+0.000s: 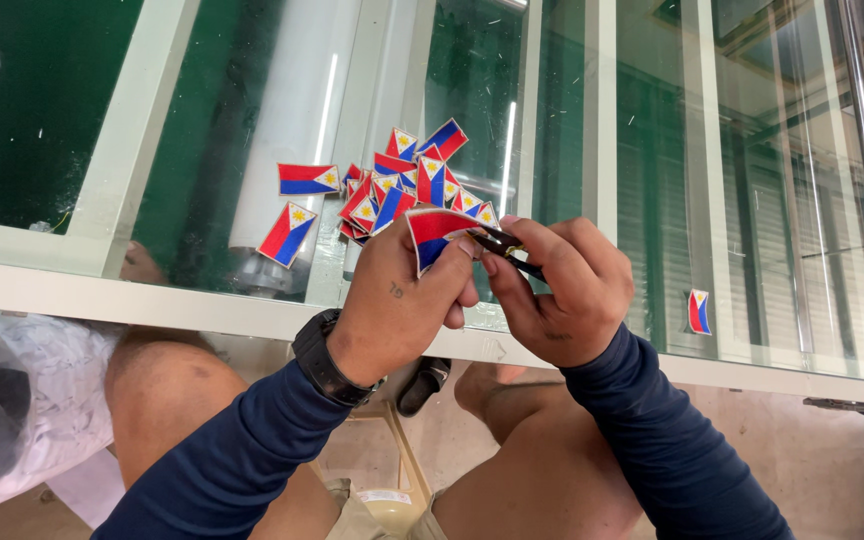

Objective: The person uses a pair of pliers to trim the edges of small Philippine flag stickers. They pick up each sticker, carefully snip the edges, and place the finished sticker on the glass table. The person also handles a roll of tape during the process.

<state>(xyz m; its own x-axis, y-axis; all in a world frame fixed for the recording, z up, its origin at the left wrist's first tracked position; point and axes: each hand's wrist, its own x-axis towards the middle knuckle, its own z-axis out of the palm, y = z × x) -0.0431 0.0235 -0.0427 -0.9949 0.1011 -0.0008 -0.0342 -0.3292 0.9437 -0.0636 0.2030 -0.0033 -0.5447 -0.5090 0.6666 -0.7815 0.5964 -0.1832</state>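
We have one flag patch (pixel 430 235) pinched in our left hand (pixel 402 305), fingers clenched on its lower edge, held up just above the glass table (pixel 652 200). Our right hand (pixel 552 290) grips a small dark tool (pixel 512 252) (it looks like snips, though the blades are hidden behind the fingers) and its tip meets the patch's right edge. By our reckoning we are mid-trim on this piece, cleaning its border. The next move seems to call for a steady pinch and a slight turn of the patch so the tool follows the edge without biting the stitching. A pile of patches (pixel 402 185) lies just beyond our hands, and a single patch (pixel 698 311) sits well apart to the right
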